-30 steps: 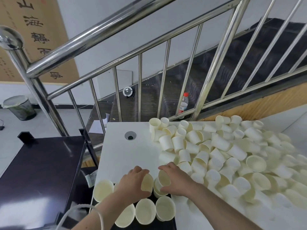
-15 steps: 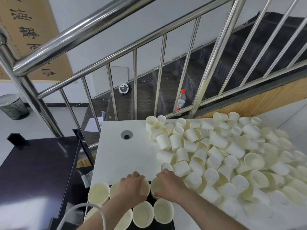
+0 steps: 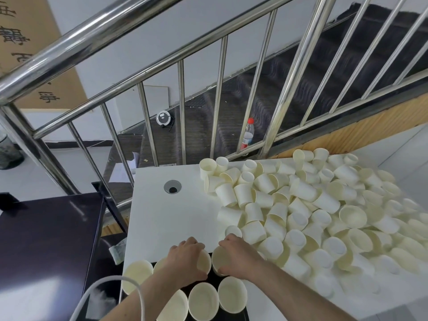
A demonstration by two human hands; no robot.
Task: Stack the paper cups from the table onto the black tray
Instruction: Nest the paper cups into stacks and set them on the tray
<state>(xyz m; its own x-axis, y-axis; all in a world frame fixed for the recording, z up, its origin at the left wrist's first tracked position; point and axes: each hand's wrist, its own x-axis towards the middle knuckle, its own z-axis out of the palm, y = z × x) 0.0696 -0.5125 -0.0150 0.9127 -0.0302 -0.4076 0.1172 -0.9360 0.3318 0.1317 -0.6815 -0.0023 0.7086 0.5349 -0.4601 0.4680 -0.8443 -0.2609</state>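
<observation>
While palms face down, left hand (image 3: 185, 258) grip curled round one cup (image 3: 203, 262), right hand (image 3: 238, 257) gripping another cup (image 3: 217, 260)

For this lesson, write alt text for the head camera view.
Two hands, left hand and right hand, each grip an upright paper cup over a black tray of cups; loose cups are heaped on the white table.

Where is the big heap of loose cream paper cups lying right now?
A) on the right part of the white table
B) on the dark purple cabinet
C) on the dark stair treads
A: the heap of loose cream paper cups covers the right part of the white table, beyond both hands.
</observation>
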